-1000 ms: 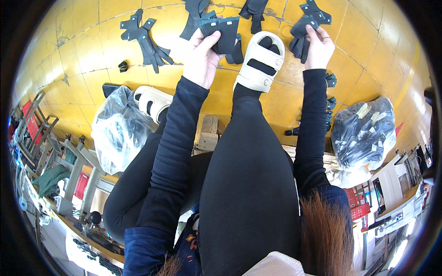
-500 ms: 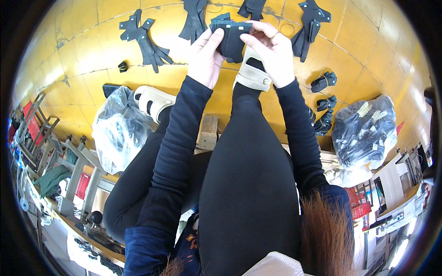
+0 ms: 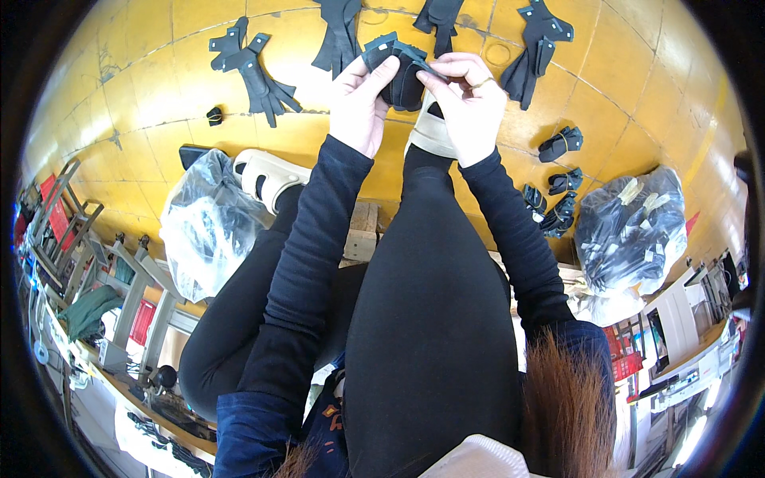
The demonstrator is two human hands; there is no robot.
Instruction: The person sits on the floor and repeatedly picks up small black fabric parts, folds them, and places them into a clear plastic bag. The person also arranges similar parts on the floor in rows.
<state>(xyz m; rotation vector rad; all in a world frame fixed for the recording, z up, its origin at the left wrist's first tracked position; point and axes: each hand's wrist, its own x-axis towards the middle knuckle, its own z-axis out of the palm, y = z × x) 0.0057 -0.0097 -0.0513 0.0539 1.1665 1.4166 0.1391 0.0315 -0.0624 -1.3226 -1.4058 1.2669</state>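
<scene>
Both of my hands hold a small stack of black fabric pieces [image 3: 403,89] above the floor, over my sandaled foot. My left hand [image 3: 360,103] pinches its left side, thumb on the near face. My right hand [image 3: 470,99] grips the upper right edge between thumb and fingers. The stack's top edges are fanned apart, with dark teal-grey strips along them. Just beyond lie loose piles of black fabric pieces: one [image 3: 339,36] behind my left hand, another [image 3: 438,20] behind the stack, and a tagged pile [image 3: 535,56] beyond my right hand.
A spread fabric pile [image 3: 253,72] lies far left, near a small black bundle [image 3: 213,116]. Banded bundles [image 3: 560,144] sit on the right beside a filled clear bag [image 3: 631,227]. Left are a plastic bag [image 3: 209,227], a dark phone-like object [image 3: 191,154] and a wooden block [image 3: 361,231].
The stack has tilted and its top edges have fanned apart; the white tags on its face no longer show. My right hand has shifted slightly left and downward.
</scene>
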